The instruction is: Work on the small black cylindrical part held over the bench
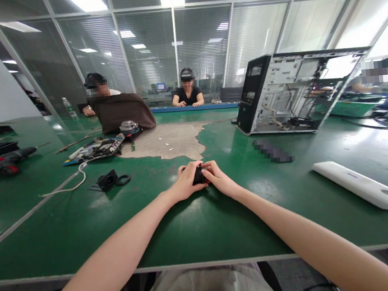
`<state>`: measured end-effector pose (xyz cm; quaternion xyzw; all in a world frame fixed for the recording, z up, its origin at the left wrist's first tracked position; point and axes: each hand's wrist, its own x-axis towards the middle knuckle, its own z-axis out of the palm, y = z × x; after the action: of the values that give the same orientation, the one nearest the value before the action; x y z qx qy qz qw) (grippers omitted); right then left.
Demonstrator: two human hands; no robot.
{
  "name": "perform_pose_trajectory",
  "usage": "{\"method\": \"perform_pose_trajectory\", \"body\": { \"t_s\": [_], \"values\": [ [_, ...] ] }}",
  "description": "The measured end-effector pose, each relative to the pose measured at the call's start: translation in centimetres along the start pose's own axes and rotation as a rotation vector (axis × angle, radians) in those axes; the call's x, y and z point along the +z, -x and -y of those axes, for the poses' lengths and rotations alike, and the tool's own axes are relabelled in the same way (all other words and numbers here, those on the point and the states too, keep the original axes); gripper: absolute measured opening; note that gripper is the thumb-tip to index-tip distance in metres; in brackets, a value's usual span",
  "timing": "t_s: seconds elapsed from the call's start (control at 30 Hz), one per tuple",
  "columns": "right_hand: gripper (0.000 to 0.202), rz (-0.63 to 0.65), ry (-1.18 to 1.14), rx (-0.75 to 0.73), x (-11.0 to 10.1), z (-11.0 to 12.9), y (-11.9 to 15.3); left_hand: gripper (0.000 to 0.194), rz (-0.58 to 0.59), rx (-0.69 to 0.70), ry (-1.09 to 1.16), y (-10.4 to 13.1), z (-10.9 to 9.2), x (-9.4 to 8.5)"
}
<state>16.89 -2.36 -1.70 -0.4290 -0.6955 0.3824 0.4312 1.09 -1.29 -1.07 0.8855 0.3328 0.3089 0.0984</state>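
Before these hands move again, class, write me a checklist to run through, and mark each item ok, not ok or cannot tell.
1. Both hands on the small black part: ok; the left hand and right hand meet around it.
2. Small black part resting on the green table: cannot tell; the fingers hide its underside.
3. Area left of the hands clear of loose pieces: not ok; a black ring and a square black piece lie there.
4. White bar clear of the right forearm: ok; bare tabletop shows between them.
5. Open computer case clear of both hands: ok; it stands beyond them, to the right.
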Motion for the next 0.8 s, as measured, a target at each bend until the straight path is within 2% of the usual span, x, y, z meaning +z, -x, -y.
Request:
{"method": "perform_pose_trajectory", "body": {
  "t_s": [0.3,0.53,0.7,0.8],
  "values": [
    [0.02,0.095,-0.094,-0.055,-0.2,1.0,0.9,0.06,0.005,0.001,0.016,0.0,0.0,-0.2],
    [0.019,-0.021,-0.047,0.018,0.1,0.6,0.3,0.061,0.007,-0.012,0.01,0.1,-0.2,-0.2],
    [0.021,-0.03,0.013,0.009,0.1,0.0,0.1,0.061,0.026,-0.027,0.014,0.0,-0.2,-0.3],
    [0.021,0.025,-0.003,-0.016,-0.1,0.1,0.4,0.061,0.018,-0.032,0.027,0.0,-0.2,-0.2]
  ]
}}
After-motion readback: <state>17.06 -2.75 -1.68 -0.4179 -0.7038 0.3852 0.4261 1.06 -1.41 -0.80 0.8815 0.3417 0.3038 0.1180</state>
